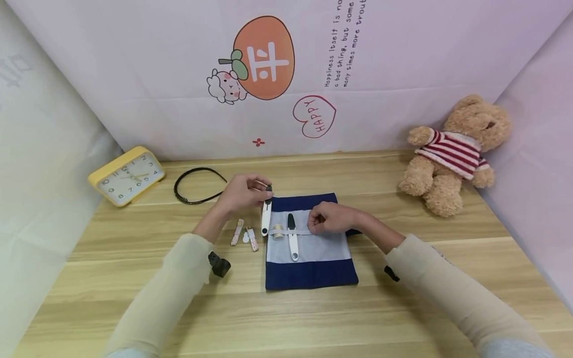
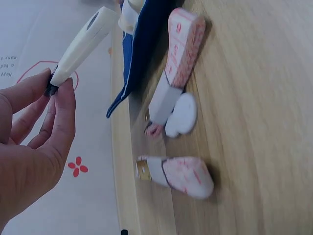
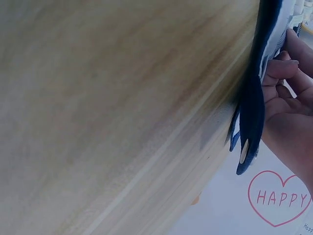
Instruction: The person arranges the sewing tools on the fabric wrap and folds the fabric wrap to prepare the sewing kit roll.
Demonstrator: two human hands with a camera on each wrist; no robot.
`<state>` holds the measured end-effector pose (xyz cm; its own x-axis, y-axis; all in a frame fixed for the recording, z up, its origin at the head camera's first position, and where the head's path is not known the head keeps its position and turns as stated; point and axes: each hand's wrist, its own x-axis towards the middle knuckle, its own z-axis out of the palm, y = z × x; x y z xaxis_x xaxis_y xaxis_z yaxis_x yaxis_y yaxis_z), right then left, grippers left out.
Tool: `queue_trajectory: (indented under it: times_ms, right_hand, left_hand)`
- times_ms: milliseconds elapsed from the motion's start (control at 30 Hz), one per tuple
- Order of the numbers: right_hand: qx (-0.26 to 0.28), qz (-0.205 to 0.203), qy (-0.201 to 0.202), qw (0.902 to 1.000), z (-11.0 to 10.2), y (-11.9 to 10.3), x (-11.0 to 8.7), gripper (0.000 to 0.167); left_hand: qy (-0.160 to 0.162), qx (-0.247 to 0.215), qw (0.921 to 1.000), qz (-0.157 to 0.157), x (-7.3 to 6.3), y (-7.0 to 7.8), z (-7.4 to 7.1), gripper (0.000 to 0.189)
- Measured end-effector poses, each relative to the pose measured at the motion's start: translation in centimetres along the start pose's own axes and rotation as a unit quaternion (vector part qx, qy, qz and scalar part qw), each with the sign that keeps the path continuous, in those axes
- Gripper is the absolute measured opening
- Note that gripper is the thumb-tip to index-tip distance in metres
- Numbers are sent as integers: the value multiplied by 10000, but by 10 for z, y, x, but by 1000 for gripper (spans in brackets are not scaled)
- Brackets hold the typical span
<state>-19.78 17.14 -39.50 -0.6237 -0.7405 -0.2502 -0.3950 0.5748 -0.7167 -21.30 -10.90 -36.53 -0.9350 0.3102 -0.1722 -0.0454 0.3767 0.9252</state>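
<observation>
My left hand (image 1: 243, 193) pinches a slim white tool with a black end (image 1: 266, 216) by that black end, upright at the left edge of a navy and grey fabric roll (image 1: 312, 275). A similar white tool with a black pointed cap (image 1: 293, 246) lies on the roll under a pale elastic band (image 1: 302, 231). Beside it a small cream spool (image 1: 278, 231) also sits at the band. My right hand (image 1: 333, 217) has its fingers curled at the band's right part, pinching it. In the right wrist view, the navy edge (image 3: 254, 98) rises beside those fingers.
Left of the roll lie two folded measuring tapes (image 2: 183, 54) with a small white piece (image 2: 182, 115) against one. Farther back are a black headband (image 1: 176, 191) and a yellow clock (image 1: 130, 176). A teddy bear (image 1: 452, 154) sits at the back right.
</observation>
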Motion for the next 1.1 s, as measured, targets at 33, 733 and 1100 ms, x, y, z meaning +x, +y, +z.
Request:
queue_trajectory:
  times_ms: [33,733,1100]
  right_hand:
    - [-11,6,0,10000,0,0,0,11]
    - [34,106,-19,9999,-1,-2,0,12]
    - [37,148,-55,9999,-2,-4,0,11]
  left_hand:
    - [23,-29,10000,1,1,1,2,30]
    - [115,-912,9958,34,23,14,34,30]
    - [195,-1360,9905,116,33,13,49,33]
